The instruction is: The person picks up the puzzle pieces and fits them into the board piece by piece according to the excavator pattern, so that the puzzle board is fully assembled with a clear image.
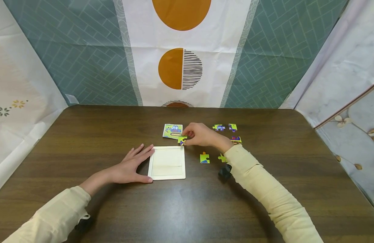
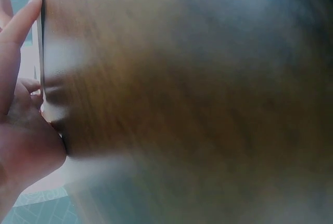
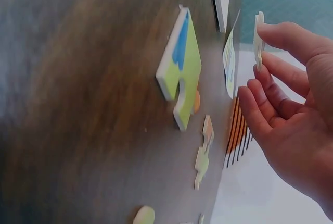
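Observation:
My right hand pinches a green jigsaw puzzle piece between thumb and forefinger. In the right wrist view the same piece is seen edge-on, off the table. It hangs near the lower right corner of a picture card showing a blue vehicle on green. Just below is a square cream puzzle tray with a raised rim. Along the tray's left edge my left hand lies with fingers spread, thumb at the lower corner and fingertips at the upper one. The left wrist view shows only part of that hand.
Several loose puzzle pieces lie to the right: a green one with an orange knob, another green one beside the sleeve, a blue one, a corner one and a striped one. A patterned cloth hangs behind the table.

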Motion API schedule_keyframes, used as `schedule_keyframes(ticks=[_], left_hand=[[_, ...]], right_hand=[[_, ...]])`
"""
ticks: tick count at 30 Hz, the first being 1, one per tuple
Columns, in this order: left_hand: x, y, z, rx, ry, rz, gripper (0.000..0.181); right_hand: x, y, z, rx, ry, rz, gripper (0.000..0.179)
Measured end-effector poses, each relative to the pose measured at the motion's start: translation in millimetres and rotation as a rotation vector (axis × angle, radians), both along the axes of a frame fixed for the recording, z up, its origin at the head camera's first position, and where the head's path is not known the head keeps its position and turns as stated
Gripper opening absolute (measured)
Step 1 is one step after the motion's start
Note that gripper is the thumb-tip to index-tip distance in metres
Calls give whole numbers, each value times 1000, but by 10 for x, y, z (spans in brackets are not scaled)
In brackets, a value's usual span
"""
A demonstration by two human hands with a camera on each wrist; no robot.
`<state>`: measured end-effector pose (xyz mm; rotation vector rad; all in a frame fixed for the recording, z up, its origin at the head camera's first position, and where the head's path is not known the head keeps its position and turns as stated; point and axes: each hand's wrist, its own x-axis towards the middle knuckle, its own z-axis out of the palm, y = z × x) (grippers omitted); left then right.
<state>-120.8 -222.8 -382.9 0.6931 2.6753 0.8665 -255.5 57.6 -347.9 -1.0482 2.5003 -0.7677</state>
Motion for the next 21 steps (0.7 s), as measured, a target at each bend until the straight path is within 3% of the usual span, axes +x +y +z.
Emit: schedule_keyframes(ticks=[21], left_hand=[[-6,-8,-19,-7,11,-3,97]], right_hand=[[165,-254,-26,-99,-78,97,28]])
